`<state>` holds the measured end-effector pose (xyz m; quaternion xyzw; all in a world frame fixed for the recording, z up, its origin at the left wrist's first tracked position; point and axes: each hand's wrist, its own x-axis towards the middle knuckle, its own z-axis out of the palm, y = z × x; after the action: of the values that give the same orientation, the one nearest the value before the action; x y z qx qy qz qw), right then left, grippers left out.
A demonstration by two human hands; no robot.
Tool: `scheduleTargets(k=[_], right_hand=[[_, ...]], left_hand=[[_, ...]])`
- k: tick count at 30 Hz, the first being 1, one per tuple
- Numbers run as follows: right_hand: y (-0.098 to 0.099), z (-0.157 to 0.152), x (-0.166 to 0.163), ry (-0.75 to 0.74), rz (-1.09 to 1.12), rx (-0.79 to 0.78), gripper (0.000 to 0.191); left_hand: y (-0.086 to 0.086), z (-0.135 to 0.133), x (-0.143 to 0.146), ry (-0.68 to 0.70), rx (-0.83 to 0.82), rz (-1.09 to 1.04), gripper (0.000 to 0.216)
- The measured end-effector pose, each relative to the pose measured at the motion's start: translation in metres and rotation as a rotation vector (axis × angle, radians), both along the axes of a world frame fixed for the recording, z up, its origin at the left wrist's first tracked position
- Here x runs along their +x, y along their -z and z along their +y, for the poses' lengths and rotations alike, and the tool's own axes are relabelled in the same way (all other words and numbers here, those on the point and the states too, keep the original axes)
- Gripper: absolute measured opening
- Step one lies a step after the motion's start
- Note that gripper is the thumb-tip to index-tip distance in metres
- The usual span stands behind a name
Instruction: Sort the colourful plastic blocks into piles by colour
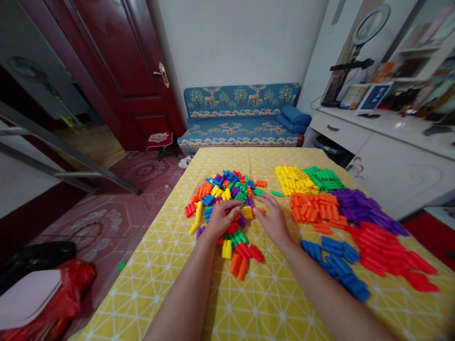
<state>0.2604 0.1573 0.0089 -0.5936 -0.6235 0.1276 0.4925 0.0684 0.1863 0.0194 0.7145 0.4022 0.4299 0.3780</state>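
You're mid-sort, both hands, left hand (221, 219) and right hand (273, 220), open-fingered on the mixed pile (227, 199), nothing gripped yet; probably pick one colour next.

left hand (221, 219) | right hand (273, 221) | forearms bare; no sleeves, rings, watch

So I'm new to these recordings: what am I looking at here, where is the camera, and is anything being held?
There is one picture, taken by a camera worn on a person's head, looking forward and down. The two bare arms are that person's own. The left hand and right hand rest on a mixed pile of plastic blocks on a table with a yellow patterned cloth. To the right lie heaps sorted by colour: yellow, green, orange, purple, red and blue. The fingers touch blocks, but a firm grip on any one cannot be made out.
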Motion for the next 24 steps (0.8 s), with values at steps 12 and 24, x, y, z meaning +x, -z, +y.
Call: scheduleTargets(k=[12, 24], right_hand=[[0.024, -0.004, -0.017, 0.02, -0.042, 0.011, 0.031], [-0.002, -0.016, -0.022, 0.076, 0.191, 0.415, 0.019]], left_hand=[[-0.037, -0.018, 0.009, -0.022, 0.049, -0.151, 0.049], [-0.041, 0.079, 0.092, 0.277, 0.476, 0.649, 0.031]])
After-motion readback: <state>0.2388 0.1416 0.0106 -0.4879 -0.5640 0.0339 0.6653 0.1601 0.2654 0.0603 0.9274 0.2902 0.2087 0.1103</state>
